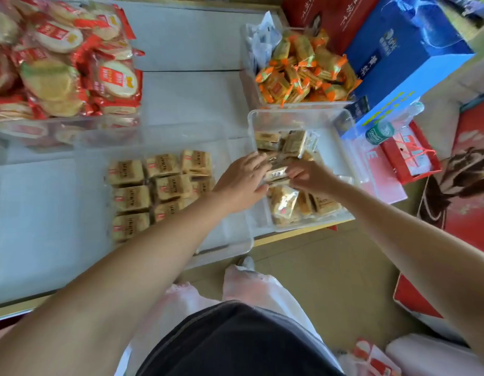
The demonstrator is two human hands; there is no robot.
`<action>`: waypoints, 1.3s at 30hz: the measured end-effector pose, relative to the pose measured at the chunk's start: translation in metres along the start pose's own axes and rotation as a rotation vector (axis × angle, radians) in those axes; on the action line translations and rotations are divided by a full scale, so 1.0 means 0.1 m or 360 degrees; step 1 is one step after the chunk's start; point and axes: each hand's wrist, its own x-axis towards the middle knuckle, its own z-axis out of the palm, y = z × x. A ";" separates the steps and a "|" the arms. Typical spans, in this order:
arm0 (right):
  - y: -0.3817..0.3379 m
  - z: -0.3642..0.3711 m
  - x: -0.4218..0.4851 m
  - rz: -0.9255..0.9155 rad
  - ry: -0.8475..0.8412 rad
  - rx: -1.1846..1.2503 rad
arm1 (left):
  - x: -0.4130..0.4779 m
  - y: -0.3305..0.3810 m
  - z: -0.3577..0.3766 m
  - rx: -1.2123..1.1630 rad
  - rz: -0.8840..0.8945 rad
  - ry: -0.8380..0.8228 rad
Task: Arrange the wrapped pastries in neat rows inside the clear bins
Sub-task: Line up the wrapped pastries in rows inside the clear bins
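Two clear bins stand side by side on the white shelf. The left bin [230,240] holds tan wrapped pastries [132,198] lying flat in rows. In the right bin [303,115] more wrapped pastries [284,203] lie in a loose heap. Both hands reach into the right bin. My left hand [242,180] and my right hand [310,176] grip the two ends of a small stack of wrapped pastries [276,175] between them, just above the heap.
A bin of red-wrapped round crackers [61,66] stands at the back left and a bin of orange-wrapped snacks [306,69] at the back right. Blue box [403,52], red gift boxes [474,169] and a water bottle [382,130] crowd the right side. The shelf's wooden front edge [289,236] runs below the bins.
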 end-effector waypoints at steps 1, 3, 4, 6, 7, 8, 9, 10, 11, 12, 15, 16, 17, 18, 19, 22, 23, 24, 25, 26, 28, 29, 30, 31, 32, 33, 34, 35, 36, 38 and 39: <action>0.10 -0.01 0.02 -0.0004 -0.0120 -0.0074 | 0.08 0.08 0.07 0.0081 -0.0072 -0.0101; 0.23 0.00 0.06 -0.0057 -0.0282 -0.0217 | 0.19 0.20 0.21 0.0244 -0.0198 -0.0222; 0.25 0.00 0.09 -0.0083 -0.0329 -0.0255 | 0.22 0.24 0.28 0.0322 -0.0248 -0.0247; 0.27 0.02 0.13 -0.0169 -0.0372 -0.0333 | 0.24 0.29 0.37 0.0472 -0.0326 -0.0246; 0.28 0.03 0.14 -0.0231 -0.0380 -0.0392 | 0.23 0.30 0.41 0.0526 -0.0356 -0.0233; 0.30 0.05 0.16 -0.0290 -0.0384 -0.0448 | 0.22 0.30 0.43 0.0559 -0.0379 -0.0223; 0.31 0.06 0.16 -0.0339 -0.0375 -0.0480 | 0.22 0.31 0.43 0.0572 -0.0391 -0.0216; 0.33 0.07 0.16 -0.0375 -0.0360 -0.0478 | 0.22 0.33 0.42 0.0572 -0.0392 -0.0216; 0.33 0.07 0.16 -0.0402 -0.0363 -0.0448 | 0.22 0.34 0.41 0.0550 -0.0394 -0.0220; 0.34 0.05 0.16 -0.0424 -0.0390 -0.0404 | 0.23 0.34 0.40 0.0497 -0.0396 -0.0224; 0.38 -0.03 0.20 -0.0470 -0.0461 -0.0251 | 0.26 0.34 0.36 0.0312 -0.0406 -0.0150; 0.41 -0.07 0.22 -0.0446 -0.0432 -0.0094 | 0.27 0.35 0.34 0.0249 -0.0409 -0.0080; 0.43 -0.12 0.25 -0.0406 -0.0366 0.0120 | 0.27 0.37 0.30 0.0170 -0.0428 -0.0007; 0.44 -0.17 0.29 -0.0356 -0.0267 0.0328 | 0.29 0.39 0.25 0.0084 -0.0462 0.0054; 0.45 -0.24 0.32 -0.0309 -0.0168 0.0501 | 0.32 0.42 0.20 0.0003 -0.0510 0.0094; 0.44 -0.43 0.37 -0.0255 -0.0066 0.0686 | 0.47 0.47 0.07 -0.0282 -0.0653 0.0235; 0.43 -0.46 0.39 -0.0253 -0.0087 0.0700 | 0.53 0.47 0.03 -0.0470 -0.0720 0.0282; 0.44 -0.48 0.41 -0.0244 -0.0118 0.0733 | 0.58 0.46 0.00 -0.0682 -0.0785 0.0310; 0.45 -0.49 0.44 -0.0226 -0.0147 0.0780 | 0.62 0.46 -0.03 -0.0830 -0.0828 0.0337; 0.46 -0.50 0.48 -0.0202 -0.0147 0.0819 | 0.65 0.44 -0.05 -0.0895 -0.0862 0.0373; 0.48 -0.52 0.59 -0.0128 0.0042 0.0818 | 0.68 0.38 -0.08 -0.0945 -0.0932 0.0472; 0.50 -0.53 0.66 -0.0061 0.0195 0.0758 | 0.68 0.35 -0.08 -0.0980 -0.0967 0.0525; 0.52 -0.54 0.72 0.0012 0.0325 0.0666 | 0.68 0.31 -0.08 -0.1030 -0.1008 0.0563; 0.53 -0.54 0.80 0.0094 0.0391 0.0537 | 0.67 0.28 -0.07 -0.1080 -0.1045 0.0587; 0.54 -0.53 0.87 0.0165 0.0395 0.0391 | 0.67 0.25 -0.06 -0.1117 -0.1081 0.0603; 0.55 -0.51 0.93 0.0232 0.0357 0.0276 | 0.67 0.23 -0.05 -0.1140 -0.1094 0.0621; 0.55 -0.48 1.00 0.0279 0.0314 0.0202 | 0.67 0.21 -0.05 -0.1162 -0.1101 0.0636; 0.55 -0.47 1.04 0.0314 0.0281 0.0165 | 0.67 0.20 -0.05 -0.1186 -0.1105 0.0651; 0.54 -0.46 1.09 0.0336 0.0273 0.0149 | 0.67 0.20 -0.06 -0.1203 -0.1116 0.0663; 0.53 -0.45 1.15 0.0409 0.0265 0.0136 | 0.68 0.19 -0.07 -0.1207 -0.1131 0.0671; 0.54 -0.44 1.17 0.0450 0.0249 0.0140 | 0.68 0.20 -0.07 -0.1204 -0.1138 0.0667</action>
